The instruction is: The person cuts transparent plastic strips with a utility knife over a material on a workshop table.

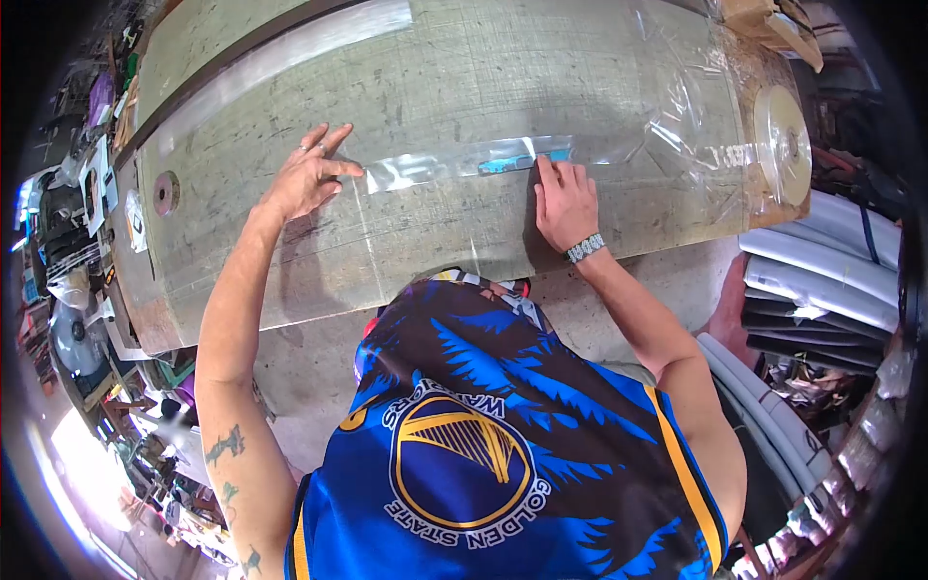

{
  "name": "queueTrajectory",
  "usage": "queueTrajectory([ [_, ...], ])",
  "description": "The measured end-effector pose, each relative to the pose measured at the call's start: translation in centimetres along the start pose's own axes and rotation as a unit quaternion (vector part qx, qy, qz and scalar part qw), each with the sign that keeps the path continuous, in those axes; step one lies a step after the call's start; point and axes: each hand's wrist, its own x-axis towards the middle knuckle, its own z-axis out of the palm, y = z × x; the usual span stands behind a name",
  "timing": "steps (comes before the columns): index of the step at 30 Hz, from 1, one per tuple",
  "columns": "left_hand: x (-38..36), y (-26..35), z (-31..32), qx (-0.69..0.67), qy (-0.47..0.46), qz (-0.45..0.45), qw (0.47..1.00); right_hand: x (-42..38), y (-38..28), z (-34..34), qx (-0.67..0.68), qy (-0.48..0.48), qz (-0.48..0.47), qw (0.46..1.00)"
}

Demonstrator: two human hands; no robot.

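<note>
Left hand [307, 179] lay open, fingers spread, pinning the end of a clear glossy plastic strip [454, 164] | right hand [564, 203] flat, fingertips pressing it | strip lay across the worn grey-green worktable [406, 77] | likely thin, limp, slippery; best held at ends.

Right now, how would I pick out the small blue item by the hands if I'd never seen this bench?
Start at the long grey worktable and find the clear plastic strip stretched between the left hand and right hand. The blue piece lies under it, by the right fingertips. It is the only bright blue there.
</note>
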Motion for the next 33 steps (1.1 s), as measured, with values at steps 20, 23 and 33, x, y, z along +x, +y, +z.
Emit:
queueTrajectory([
  [20, 0.4, -0.3, 0.3, -0.028, -0.005, -0.005, 1.000, 13.2, 9.1, 1.8, 0.093, -0.065, -0.135, 0.984],
  [23, 0.5, -0.1, -0.4, -0.019, -0.003, -0.014, 1.000, 13.4, 7.9, 1.6, 0.128, 0.005, -0.172, 0.977],
  [33, 0.1, -0.2, -0.3, -0.023, 0.000, -0.001, 1.000, 13.6, 2.5, -1.5, 0.147, 0.061, -0.142, 0.977],
])
